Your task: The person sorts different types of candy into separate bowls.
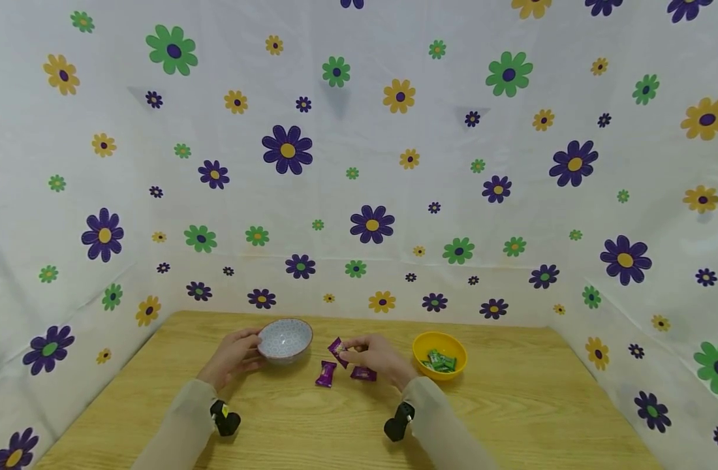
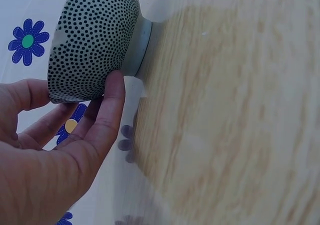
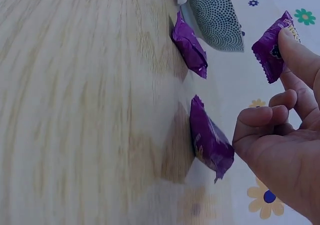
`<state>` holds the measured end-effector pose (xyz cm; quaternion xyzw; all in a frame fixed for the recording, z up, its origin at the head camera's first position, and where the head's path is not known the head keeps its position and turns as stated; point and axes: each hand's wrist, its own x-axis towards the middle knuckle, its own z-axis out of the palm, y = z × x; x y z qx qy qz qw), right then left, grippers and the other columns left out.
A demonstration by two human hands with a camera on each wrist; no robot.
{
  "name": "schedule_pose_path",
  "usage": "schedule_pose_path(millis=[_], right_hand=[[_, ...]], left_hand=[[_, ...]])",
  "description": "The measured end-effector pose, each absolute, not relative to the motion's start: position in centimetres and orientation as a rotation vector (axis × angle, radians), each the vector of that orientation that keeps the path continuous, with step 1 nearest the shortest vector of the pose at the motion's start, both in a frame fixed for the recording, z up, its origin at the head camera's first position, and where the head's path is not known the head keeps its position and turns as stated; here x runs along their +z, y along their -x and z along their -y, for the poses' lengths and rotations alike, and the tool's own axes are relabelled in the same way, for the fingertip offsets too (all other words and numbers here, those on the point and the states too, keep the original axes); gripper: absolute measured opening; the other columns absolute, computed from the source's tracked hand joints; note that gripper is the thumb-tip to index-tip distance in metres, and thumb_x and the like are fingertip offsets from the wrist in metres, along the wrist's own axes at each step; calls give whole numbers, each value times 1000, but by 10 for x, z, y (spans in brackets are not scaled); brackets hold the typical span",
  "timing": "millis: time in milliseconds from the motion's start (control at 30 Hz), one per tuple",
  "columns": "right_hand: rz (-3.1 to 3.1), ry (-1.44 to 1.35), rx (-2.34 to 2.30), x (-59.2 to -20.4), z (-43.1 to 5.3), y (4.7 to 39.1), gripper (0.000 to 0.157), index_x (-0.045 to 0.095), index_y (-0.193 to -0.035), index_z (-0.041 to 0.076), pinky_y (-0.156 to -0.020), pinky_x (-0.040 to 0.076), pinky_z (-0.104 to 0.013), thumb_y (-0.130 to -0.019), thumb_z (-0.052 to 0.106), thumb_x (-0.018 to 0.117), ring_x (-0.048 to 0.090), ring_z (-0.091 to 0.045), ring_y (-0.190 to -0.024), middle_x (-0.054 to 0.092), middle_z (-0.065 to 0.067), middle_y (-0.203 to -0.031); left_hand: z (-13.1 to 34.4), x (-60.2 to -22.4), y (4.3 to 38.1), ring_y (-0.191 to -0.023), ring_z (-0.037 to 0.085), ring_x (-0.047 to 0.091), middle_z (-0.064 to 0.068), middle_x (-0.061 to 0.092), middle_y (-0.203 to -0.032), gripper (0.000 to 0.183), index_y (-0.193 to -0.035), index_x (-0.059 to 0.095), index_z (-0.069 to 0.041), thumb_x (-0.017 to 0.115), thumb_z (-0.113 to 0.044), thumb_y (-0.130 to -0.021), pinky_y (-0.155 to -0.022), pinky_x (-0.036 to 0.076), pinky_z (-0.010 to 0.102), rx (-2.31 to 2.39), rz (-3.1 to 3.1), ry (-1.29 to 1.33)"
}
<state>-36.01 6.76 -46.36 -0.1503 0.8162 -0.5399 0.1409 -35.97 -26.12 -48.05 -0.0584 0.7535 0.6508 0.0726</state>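
Note:
My left hand (image 1: pixel 234 358) holds the side of a dotted ceramic bowl (image 1: pixel 285 341), thumb at the rim and fingers under its wall; the left wrist view shows the bowl (image 2: pixel 95 40) upright on its foot. Between thumb and fingers of my right hand (image 1: pixel 378 359) is a purple wrapped candy (image 3: pixel 274 47), raised above the table to the right of the bowl. Two more purple candies lie on the wood below: one (image 1: pixel 326 374) nearer the bowl, the other (image 1: pixel 365 373) under the right hand.
To the right of my right hand stands a yellow bowl (image 1: pixel 419 346) with several green wrapped candies (image 1: pixel 441 361) inside. The wooden table (image 1: pixel 312 431) ends at a white flower-print cloth (image 1: pixel 335 196) behind and on both sides.

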Motion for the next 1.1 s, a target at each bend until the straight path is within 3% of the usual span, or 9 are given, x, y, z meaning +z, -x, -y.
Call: schedule_pose_path(millis=[300,467,533,700,867,967,1100], right_hand=[[-2296,383,-1617,-460,-48,363,30,72,-113,16,-74,45,-30,-88,33,73,47,-17,-87,55,-5,-101],[-2287,386,-1634,-457,-34,366,32,71,-115,16,-95,49,-43,-89,34,72,53,-22,-111,59,-7,-125],[-2276,393,-1657,-456,-27,365,32,71,-116,14,-98,48,-44,-89,32,72,54,-22,-115,61,-6,-126],[-2205,382,-1710,-457,-9,365,28,72,-111,11,-90,51,-37,-90,28,72,59,-13,-97,71,0,-105],[-2192,362,-1707,-452,0,365,28,72,-111,13,-95,52,-41,-89,30,73,58,-14,-99,66,0,-109],[-2173,354,-1738,-446,5,367,28,72,-111,11,-96,51,-44,-89,28,72,53,-13,-89,63,2,-102],[-2141,344,-1789,-440,13,371,26,71,-110,9,-83,50,-37,-90,25,71,43,-12,-69,58,5,-85]], left_hand=[[260,-483,357,-111,29,60,27,41,-146,51,-150,34,0,43,-19,-103,-90,56,38,1918,-2274,205],[260,-481,357,-111,29,59,28,39,-146,52,-150,33,1,42,-20,-104,-89,56,38,1908,-2278,181],[260,-481,356,-111,29,59,28,39,-146,52,-150,32,1,41,-21,-104,-89,56,38,1909,-2279,172],[260,-482,351,-111,29,59,28,40,-145,51,-150,31,2,39,-20,-105,-90,56,38,1923,-2269,180],[258,-481,351,-111,28,58,27,39,-145,51,-150,32,2,40,-21,-105,-90,55,39,1938,-2245,195],[258,-480,354,-111,27,58,27,38,-147,52,-151,30,1,40,-21,-105,-92,55,39,1957,-2221,186],[257,-477,357,-110,26,58,26,38,-147,52,-151,31,0,40,-21,-104,-92,55,38,1963,-2221,179]])
